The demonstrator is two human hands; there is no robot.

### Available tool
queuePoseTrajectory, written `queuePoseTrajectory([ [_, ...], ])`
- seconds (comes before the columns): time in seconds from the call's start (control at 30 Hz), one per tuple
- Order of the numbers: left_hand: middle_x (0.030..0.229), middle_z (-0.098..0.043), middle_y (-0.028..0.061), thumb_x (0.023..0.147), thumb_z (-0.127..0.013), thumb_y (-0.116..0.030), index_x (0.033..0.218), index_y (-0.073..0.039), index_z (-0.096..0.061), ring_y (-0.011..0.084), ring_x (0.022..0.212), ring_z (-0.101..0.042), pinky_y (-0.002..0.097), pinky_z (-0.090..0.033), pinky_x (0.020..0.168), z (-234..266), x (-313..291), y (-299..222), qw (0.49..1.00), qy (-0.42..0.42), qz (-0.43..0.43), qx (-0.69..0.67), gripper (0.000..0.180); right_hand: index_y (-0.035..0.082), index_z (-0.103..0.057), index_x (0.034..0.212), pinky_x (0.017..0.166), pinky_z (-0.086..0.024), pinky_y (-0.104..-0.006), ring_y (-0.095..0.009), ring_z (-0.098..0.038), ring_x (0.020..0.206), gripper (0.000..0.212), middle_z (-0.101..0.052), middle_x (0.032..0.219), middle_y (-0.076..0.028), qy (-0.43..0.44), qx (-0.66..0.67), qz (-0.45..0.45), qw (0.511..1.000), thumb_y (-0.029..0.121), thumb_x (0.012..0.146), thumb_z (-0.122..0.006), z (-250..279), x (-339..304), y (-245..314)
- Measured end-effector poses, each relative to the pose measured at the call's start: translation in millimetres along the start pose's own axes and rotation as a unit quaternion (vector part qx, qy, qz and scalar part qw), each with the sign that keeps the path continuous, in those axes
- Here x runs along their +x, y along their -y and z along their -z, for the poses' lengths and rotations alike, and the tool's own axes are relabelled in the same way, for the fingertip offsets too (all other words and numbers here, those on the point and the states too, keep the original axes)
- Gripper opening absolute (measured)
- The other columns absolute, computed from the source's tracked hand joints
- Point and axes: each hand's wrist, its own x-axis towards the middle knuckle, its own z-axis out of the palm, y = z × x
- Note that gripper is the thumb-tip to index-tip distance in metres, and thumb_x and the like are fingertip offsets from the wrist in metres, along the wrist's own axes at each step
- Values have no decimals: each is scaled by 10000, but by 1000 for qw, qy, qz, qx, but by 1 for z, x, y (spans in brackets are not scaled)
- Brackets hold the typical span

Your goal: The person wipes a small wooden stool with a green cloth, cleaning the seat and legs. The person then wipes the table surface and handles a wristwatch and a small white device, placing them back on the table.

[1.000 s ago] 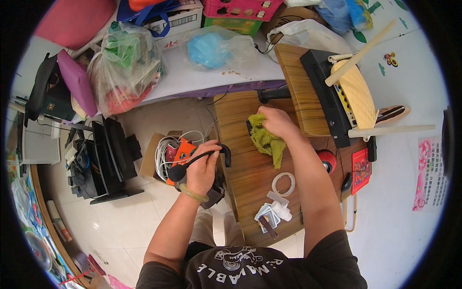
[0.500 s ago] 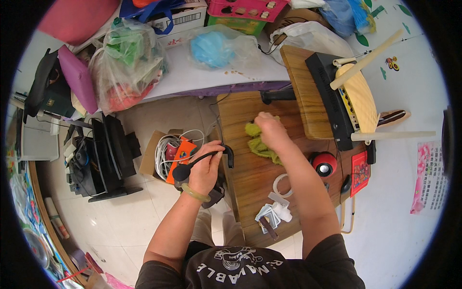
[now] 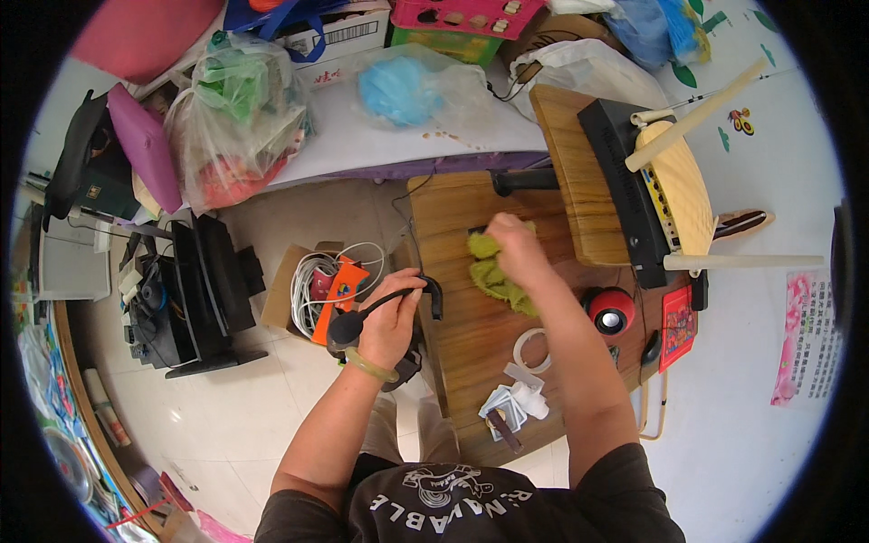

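My left hand (image 3: 387, 328), with a bangle on its wrist, is closed around a black headset (image 3: 398, 294) beside the table's left edge. The headset's round pad (image 3: 345, 328) sticks out to the left of the wrist, and its curved other end hangs down past the fingers. My right hand (image 3: 518, 252) is closed on a fuzzy green cloth (image 3: 501, 288), which lies bunched on the wooden table (image 3: 475, 362). The fingertips are partly hidden by the hand itself. A small dark flat item (image 3: 476, 233) shows at the cloth's far side.
A red round speaker (image 3: 608, 311), a roll of tape (image 3: 532, 351) and white cards (image 3: 503, 407) lie on the table. On its raised shelf stands a black box with a router (image 3: 674, 195). A carton of cables (image 3: 312, 294) sits on the floor.
My right hand has shifted slightly to the right and nearer with the green cloth. The left hand still holds the headset, almost unmoved.
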Motion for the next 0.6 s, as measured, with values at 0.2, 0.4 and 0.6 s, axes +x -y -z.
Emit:
queuePoseTrajectory([
  [0.2, 1074, -654, 170, 896, -613, 10, 1002, -10, -629, 304, 955, -650, 337, -518, 834, -9, 7, -5, 1000, 1, -12, 0, 108, -15, -589, 840, 851, -480, -430, -348, -531, 1019, 228, -548, 961, -137, 21, -34, -9, 999, -165, 668, -579, 3, 3, -2],
  [0.4, 1084, -654, 167, 899, -613, 3, 1005, -11, -630, 307, 957, -649, 334, -516, 836, -10, 4, -3, 1000, 6, 14, -4, 108, -12, -585, 834, 822, -480, -430, -354, -535, 1000, 226, -554, 951, -138, -1, -51, -1, 999, -161, 666, -565, -8, 3, 11],
  [0.6, 1087, -654, 168, 897, -615, 4, 1000, -9, -634, 303, 962, -650, 333, -515, 838, -9, 6, -5, 1000, 7, 0, 10, 106, -26, -574, 825, 829, -463, -439, -365, -529, 1001, 222, -549, 958, -162, 6, -33, -22, 999, -174, 660, -569, -2, 2, -4],
])
